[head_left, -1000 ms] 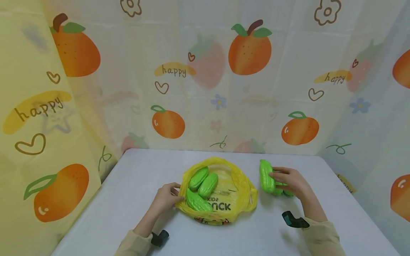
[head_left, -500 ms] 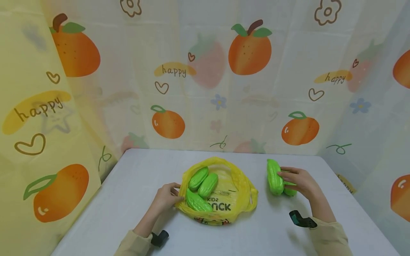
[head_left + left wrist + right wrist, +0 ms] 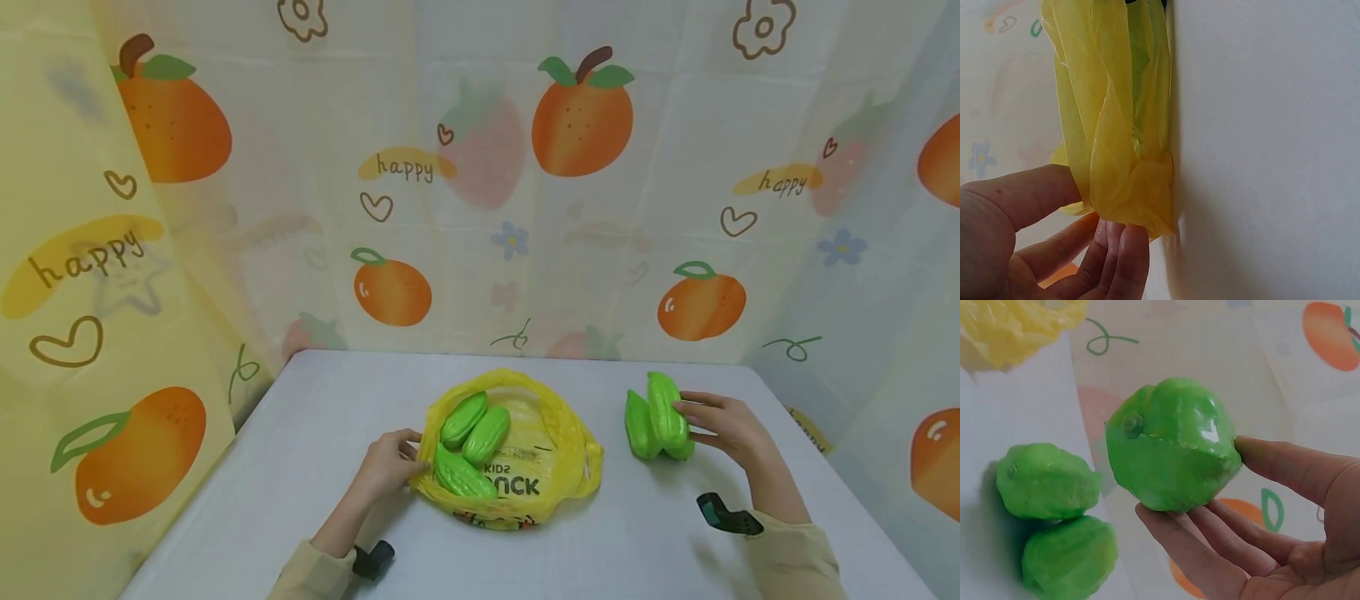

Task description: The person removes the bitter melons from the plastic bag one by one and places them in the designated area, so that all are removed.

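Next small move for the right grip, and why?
Probably lower the held green gourd onto the table beside the two loose gourds: the right grip has carried it rightward, away from the yellow bag, and it is now close to that pair. The left grip pinches the bag's side.

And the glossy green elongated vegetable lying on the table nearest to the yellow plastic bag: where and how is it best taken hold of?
I would grip this elongated green vegetable around its middle, from above, coming from the side of the yellow plastic bag. It is long and rounded, that side is free, and its other side seems to touch a neighbouring green vegetable.
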Demonstrator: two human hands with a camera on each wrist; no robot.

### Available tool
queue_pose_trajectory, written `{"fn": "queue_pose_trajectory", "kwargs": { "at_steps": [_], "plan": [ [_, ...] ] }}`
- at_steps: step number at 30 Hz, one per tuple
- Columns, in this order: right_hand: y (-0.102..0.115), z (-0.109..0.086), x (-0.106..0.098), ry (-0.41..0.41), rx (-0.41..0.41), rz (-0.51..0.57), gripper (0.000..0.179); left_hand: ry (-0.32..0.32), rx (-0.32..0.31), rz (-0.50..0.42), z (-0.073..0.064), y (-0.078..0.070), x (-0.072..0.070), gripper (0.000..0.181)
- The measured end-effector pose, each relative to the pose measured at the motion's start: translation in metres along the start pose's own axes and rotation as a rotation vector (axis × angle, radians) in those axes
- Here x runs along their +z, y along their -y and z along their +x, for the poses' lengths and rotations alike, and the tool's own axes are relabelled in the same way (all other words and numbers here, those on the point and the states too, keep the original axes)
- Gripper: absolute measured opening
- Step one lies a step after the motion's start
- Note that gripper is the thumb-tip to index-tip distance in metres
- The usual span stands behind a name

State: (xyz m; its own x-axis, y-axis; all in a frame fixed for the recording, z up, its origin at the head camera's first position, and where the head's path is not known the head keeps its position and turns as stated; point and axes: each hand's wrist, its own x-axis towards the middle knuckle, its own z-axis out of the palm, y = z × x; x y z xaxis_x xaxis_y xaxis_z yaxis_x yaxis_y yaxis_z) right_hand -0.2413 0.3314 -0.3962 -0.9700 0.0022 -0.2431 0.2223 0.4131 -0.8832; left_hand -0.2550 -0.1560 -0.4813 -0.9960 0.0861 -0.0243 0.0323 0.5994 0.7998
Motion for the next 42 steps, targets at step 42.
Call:
{"fn": "queue_pose_trajectory", "kwargs": {
  "at_steps": [42],
  "plan": [
    [-0.036, 0.001, -0.054, -0.012, 0.16, 0.193, 0.079, 0.01, -0.025, 0.008, 0.001, -0.002, 0.001, 0.044]
  ]
}}
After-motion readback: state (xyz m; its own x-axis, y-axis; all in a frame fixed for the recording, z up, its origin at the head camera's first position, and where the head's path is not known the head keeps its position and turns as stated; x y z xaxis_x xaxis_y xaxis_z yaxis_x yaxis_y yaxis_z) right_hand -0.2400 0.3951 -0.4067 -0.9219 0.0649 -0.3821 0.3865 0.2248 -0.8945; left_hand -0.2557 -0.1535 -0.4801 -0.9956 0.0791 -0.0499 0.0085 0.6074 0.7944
